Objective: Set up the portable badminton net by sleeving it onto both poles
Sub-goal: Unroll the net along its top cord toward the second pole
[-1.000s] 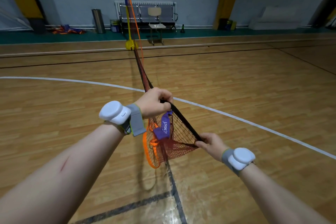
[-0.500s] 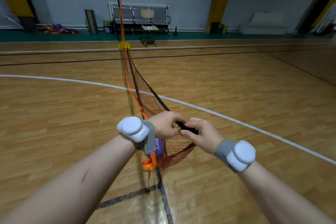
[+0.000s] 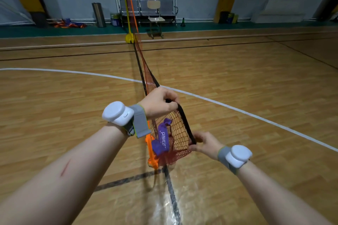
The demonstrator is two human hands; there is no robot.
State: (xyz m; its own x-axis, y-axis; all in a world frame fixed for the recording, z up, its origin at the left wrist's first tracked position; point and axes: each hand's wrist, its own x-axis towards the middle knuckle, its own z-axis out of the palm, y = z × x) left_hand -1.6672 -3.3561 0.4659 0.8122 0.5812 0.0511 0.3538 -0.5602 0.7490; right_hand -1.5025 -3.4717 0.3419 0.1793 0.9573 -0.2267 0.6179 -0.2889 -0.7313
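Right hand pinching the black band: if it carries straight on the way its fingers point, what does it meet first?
Likely the net mesh: the right hand points left into it, purple tag beyond. Depth is unclear.

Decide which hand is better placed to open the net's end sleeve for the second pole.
Probably the right hand: it pinches the lower end of the black band at the net's free corner, while the left hand grips higher up.

Head-worn view, forward-down, seemingly close over floor (image 3: 73,115)

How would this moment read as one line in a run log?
left hand: grips black net band | right hand: pinches band end | far pole: sleeved | near end: unsleeved
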